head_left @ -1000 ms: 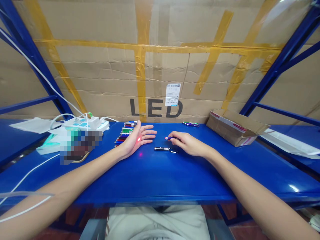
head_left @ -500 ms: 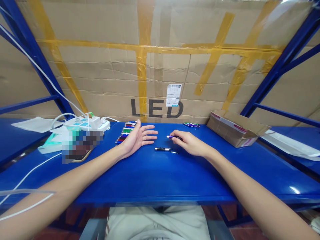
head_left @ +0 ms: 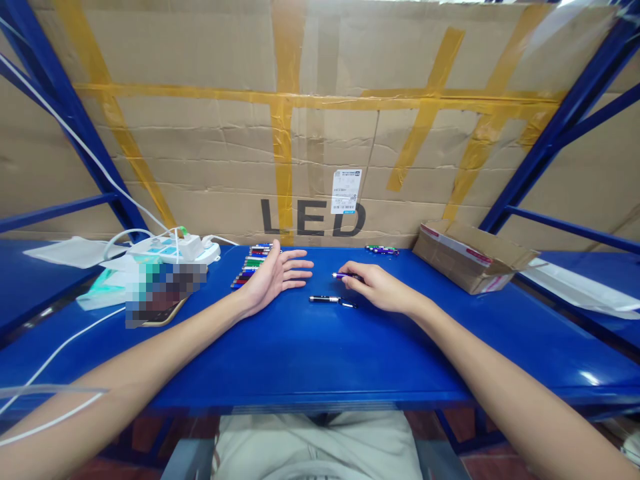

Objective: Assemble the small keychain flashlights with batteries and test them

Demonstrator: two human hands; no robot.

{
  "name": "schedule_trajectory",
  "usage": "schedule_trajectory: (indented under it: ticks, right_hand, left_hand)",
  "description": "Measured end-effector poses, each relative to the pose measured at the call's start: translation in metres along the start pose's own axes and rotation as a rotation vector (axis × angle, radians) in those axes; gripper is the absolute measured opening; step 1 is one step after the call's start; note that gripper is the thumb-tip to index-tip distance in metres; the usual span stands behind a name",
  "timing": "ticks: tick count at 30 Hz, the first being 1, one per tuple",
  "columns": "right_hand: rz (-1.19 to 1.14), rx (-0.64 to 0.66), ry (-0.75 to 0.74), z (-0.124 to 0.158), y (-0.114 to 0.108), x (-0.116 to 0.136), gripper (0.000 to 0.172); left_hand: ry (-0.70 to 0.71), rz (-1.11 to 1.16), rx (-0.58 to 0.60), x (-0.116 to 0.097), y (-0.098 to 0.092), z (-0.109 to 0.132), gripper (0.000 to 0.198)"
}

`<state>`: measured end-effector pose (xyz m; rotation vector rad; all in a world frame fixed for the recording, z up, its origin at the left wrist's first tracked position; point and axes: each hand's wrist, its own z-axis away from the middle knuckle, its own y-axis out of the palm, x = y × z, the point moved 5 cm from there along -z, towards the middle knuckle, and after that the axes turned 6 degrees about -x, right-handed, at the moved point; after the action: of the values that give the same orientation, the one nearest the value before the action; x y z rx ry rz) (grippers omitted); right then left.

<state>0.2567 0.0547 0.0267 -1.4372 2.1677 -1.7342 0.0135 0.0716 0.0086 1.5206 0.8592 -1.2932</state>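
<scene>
My right hand (head_left: 377, 285) pinches a purple pen-like item (head_left: 341, 275) with a silver tip between thumb and fingers. Just below that, a black pen-like item (head_left: 324, 299) lies on the blue table (head_left: 320, 353), its clip end pointing right. My left hand (head_left: 273, 280) rests on its edge with fingers spread and nothing in it. Beside and partly behind it is a row of several coloured pens (head_left: 253, 262), some hidden by the hand. Farther back, green and purple pens (head_left: 383, 250) lie near the cardboard.
An open cardboard box (head_left: 473, 257) stands at the back right. On the left are a white power strip (head_left: 203, 251) with cables, a phone (head_left: 167, 313) and a green-white packet (head_left: 103, 290). A large cardboard sheet (head_left: 200, 173) closes off the back.
</scene>
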Motion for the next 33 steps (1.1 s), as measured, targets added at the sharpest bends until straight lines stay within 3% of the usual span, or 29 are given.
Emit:
schedule_trajectory:
  ticks: [11, 20, 24, 33]
  right_hand:
    - [-0.008, 0.041, 0.009, 0.001, 0.004, 0.002, 0.032]
    - [-0.073, 0.093, -0.105, 0.004, 0.017, 0.036, 0.032]
    - [-0.094, 0.110, -0.082, 0.006, 0.020, 0.040, 0.029]
    - [-0.171, 0.120, 0.032, 0.006, 0.015, 0.038, 0.031]
  left_hand:
    - [0.029, -0.046, 0.009, -0.001, 0.004, 0.003, 0.074]
    - [0.336, -0.688, 0.127, 0.000, 0.024, 0.019, 0.044]
    - [0.405, -0.792, 0.175, -0.004, 0.030, 0.027, 0.036]
    - [0.580, -1.098, 0.241, -0.027, 0.022, 0.033, 0.025]
